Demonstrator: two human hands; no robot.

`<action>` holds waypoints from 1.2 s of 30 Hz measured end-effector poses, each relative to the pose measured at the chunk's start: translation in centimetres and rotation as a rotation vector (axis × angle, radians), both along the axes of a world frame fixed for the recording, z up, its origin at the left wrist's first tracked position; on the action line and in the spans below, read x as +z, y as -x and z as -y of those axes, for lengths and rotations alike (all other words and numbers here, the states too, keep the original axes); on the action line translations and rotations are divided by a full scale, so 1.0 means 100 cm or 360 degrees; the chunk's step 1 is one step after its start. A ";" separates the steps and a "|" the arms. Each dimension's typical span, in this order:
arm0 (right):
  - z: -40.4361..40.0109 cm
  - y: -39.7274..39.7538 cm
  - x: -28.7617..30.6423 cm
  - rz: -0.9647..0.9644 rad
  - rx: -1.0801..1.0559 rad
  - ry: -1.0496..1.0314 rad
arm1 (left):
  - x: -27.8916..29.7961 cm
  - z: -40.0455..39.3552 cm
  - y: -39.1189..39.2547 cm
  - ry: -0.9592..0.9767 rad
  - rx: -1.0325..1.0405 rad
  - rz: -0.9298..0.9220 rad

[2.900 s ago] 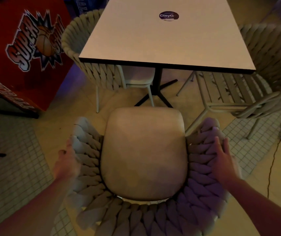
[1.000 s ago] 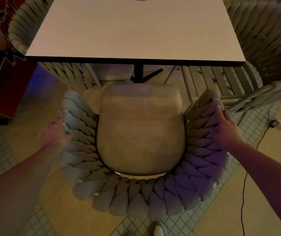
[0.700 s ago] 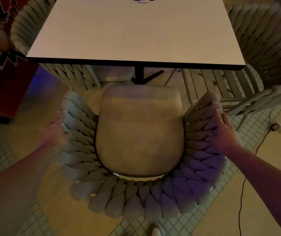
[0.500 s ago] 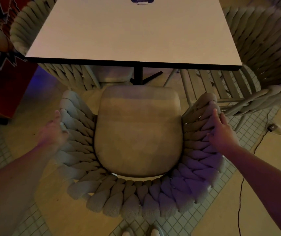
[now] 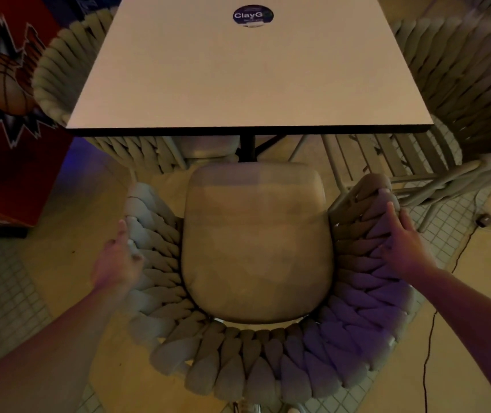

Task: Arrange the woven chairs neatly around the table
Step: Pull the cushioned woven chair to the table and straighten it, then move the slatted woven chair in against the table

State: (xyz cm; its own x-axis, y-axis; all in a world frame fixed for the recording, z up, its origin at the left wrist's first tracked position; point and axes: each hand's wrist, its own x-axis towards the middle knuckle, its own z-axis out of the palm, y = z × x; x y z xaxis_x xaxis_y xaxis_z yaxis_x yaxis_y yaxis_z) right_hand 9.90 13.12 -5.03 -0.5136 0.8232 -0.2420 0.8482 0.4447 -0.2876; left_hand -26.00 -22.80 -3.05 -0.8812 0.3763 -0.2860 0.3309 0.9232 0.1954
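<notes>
A woven chair (image 5: pixel 256 362) with a beige seat cushion stands right below me, its seat front just short of the near edge of the white table (image 5: pixel 247 76). My left hand (image 5: pixel 116 259) grips the outside of its left arm, thumb on the weave. My right hand (image 5: pixel 402 242) lies over the top of its right arm, fingers wrapped on the rim. A second woven chair (image 5: pixel 59 73) is tucked in at the table's left side. A third woven chair (image 5: pixel 470 84), with a slatted seat, stands at the right side, angled towards the corner.
A red arcade cabinet (image 5: pixel 3 93) with a basketball logo stands at the left. The table's black pedestal (image 5: pixel 247 146) is just ahead of the seat. A black cable (image 5: pixel 428 338) and a plug (image 5: pixel 488 222) lie on the floor at the right.
With both hands on its arms, the near chair has slid forward towards the table since the earliest frame. Over the last second it has hardly moved; my view has tilted up slightly.
</notes>
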 end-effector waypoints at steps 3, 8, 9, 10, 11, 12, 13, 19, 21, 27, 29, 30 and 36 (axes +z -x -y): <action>0.004 0.001 0.003 0.0008 -0.0004 0.0008 | 0.004 0.002 0.000 -0.0014 0.0039 0.0050; 0.006 0.002 0.004 0.0003 -0.0018 0.0029 | 0.004 0.004 0.001 0.0007 0.0022 0.0034; 0.005 0.002 0.004 -0.0011 -0.0017 0.0029 | 0.004 0.004 0.001 0.0005 0.0023 0.0030; 0.005 0.001 0.003 -0.0018 -0.0010 0.0031 | 0.004 0.005 0.002 0.0004 0.0018 0.0028; 0.005 0.001 0.001 -0.0015 -0.0008 0.0038 | 0.003 0.005 0.002 0.0007 0.0015 0.0031; 0.004 0.000 0.000 -0.0012 -0.0013 0.0047 | 0.003 0.005 0.003 0.0006 0.0014 0.0030; 0.004 0.000 -0.002 -0.0006 -0.0019 0.0056 | 0.002 0.005 0.004 0.0003 0.0011 0.0033; 0.003 0.002 0.001 -0.0176 -0.0183 0.0138 | 0.007 -0.005 -0.008 0.0054 -0.0021 -0.0178; 0.014 0.003 0.007 -0.0285 -0.0210 0.0104 | 0.012 -0.020 -0.025 0.0011 -0.0141 -0.0248; 0.039 -0.038 0.027 -0.0357 -0.0274 0.0162 | 0.033 -0.130 -0.129 -0.0132 -0.0627 0.0132; 0.029 -0.062 0.031 -0.0297 -0.0293 0.0198 | 0.040 -0.168 -0.171 -0.0200 -0.0734 0.0297; 0.019 -0.081 0.035 -0.0278 -0.0343 0.0231 | 0.044 -0.189 -0.196 -0.0222 -0.0788 0.0374; -0.047 -0.224 0.042 -0.0337 -0.0528 0.0526 | 0.054 -0.291 -0.336 -0.0361 -0.0942 0.0759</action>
State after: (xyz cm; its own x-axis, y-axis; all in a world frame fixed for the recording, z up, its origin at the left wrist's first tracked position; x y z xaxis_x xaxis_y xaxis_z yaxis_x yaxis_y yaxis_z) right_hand 32.34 17.85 -0.79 -0.3037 0.8471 -0.4360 0.8363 0.0178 -0.5480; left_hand 7.65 6.25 2.31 -0.3182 0.8384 -0.4425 0.5877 0.5407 0.6018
